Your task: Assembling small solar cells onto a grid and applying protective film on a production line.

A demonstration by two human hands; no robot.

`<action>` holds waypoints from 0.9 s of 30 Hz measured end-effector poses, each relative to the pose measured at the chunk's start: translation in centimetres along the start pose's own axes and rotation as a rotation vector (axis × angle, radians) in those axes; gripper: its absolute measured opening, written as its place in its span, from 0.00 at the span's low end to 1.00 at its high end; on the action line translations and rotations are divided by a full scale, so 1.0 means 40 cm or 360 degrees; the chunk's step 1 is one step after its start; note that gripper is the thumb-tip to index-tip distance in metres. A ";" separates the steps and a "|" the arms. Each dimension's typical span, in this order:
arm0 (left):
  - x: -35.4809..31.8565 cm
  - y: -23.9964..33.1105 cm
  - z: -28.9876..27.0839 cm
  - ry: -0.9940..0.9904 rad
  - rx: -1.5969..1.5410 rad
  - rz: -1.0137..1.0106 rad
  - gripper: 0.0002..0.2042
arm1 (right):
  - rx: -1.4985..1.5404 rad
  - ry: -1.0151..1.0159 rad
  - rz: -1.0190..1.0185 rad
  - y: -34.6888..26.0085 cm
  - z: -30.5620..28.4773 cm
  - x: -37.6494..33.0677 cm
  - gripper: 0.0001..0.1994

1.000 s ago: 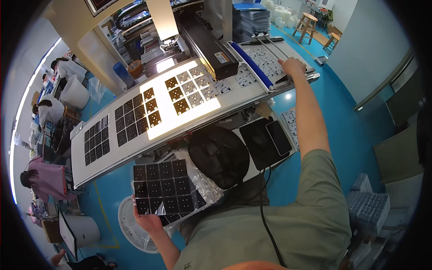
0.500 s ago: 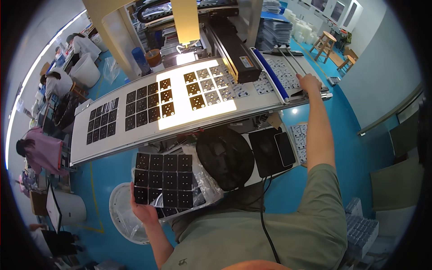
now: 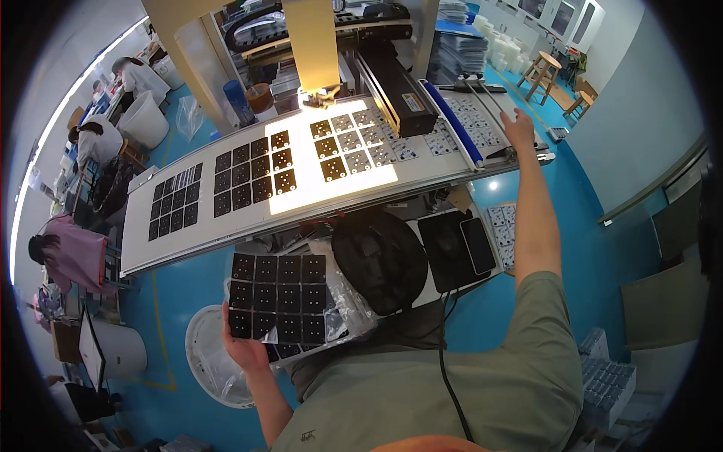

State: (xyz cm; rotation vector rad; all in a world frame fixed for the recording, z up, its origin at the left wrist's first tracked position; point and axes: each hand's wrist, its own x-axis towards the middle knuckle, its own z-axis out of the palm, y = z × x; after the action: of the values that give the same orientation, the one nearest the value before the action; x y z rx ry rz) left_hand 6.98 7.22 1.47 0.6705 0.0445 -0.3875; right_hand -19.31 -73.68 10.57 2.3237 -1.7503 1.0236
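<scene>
My left hand point(image 3: 245, 351) grips the lower left edge of a stack of clear plastic sheets, which carry rows of black square cards point(image 3: 277, 297) with small holes. Clear film point(image 3: 352, 301) sticks out at the stack's right side. My right arm reaches to the far right end of a long white conveyor belt point(image 3: 301, 197). There my right hand point(image 3: 518, 129) hovers beside two thin metal rods point(image 3: 486, 102), its fingers apart and nothing visible in them. On the belt lie sheets of black cards point(image 3: 252, 172), and speckled white sheets point(image 3: 463, 124) lie near my right hand.
A yellow machine column point(image 3: 311, 45) and a black arm point(image 3: 399, 90) stand over the brightly lit belt. A blue roller bar point(image 3: 452, 124) crosses it. Nearer me are a black bag-like object point(image 3: 379, 264), a phone point(image 3: 476, 246) and a white bin point(image 3: 197, 354). People sit working at left.
My right hand has loosened at the belt's end and its fingers have spread. The machine head under the yellow column has shifted slightly. My left hand keeps its hold on the stack.
</scene>
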 end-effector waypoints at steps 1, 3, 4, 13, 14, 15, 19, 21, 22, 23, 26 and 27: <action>-0.008 0.001 -0.005 0.0032 -0.0010 0.0018 0.26 | 0.0009 -0.0009 -0.0011 -0.044 -0.025 -0.017 0.28; -0.014 0.011 0.002 0.0029 -0.0012 0.0013 0.26 | 0.0674 0.0234 -0.0460 -0.150 -0.123 -0.073 0.17; -0.018 0.014 0.005 0.0020 -0.0012 -0.0001 0.26 | 0.1067 0.0111 -0.0511 -0.231 -0.207 -0.130 0.13; -0.017 0.018 -0.009 0.0018 0.0006 -0.0044 0.26 | 0.2026 0.0014 -0.2158 -0.663 -0.814 -0.706 0.06; -0.014 0.013 -0.018 -0.0062 -0.0059 -0.0056 0.26 | 0.2193 -0.0137 -0.2211 -0.683 -0.853 -0.735 0.03; -0.008 0.012 -0.022 -0.0142 -0.0116 -0.0073 0.26 | 0.2197 -0.0168 -0.2182 -0.704 -0.876 -0.740 0.03; 0.005 0.015 -0.020 -0.0147 -0.0137 -0.0087 0.26 | 0.2351 0.0015 -0.2149 -0.755 -0.875 -0.737 0.13; -0.008 0.012 -0.006 -0.0004 -0.0038 -0.0007 0.25 | 0.2366 -0.0092 -0.2120 -0.752 -0.883 -0.758 0.12; -0.010 0.010 -0.006 0.0021 -0.0011 0.0009 0.25 | 0.2359 -0.0137 -0.2117 -0.770 -0.893 -0.777 0.11; -0.011 0.008 -0.006 0.0046 0.0014 0.0023 0.25 | 0.2349 -0.0182 -0.2115 -0.780 -0.894 -0.779 0.11; -0.012 0.009 -0.008 0.0023 0.0003 0.0003 0.25 | 0.2303 -0.0320 -0.2093 -0.776 -0.916 -0.804 0.09; -0.011 0.008 -0.012 0.0017 0.0001 -0.0015 0.25 | 0.2270 -0.0361 -0.2071 -0.778 -0.925 -0.811 0.09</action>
State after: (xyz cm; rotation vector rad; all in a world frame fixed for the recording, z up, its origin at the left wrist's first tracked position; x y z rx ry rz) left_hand 6.73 7.87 1.35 0.6734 0.0579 -0.3933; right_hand -13.83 -19.99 32.44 3.1290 1.1714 1.7571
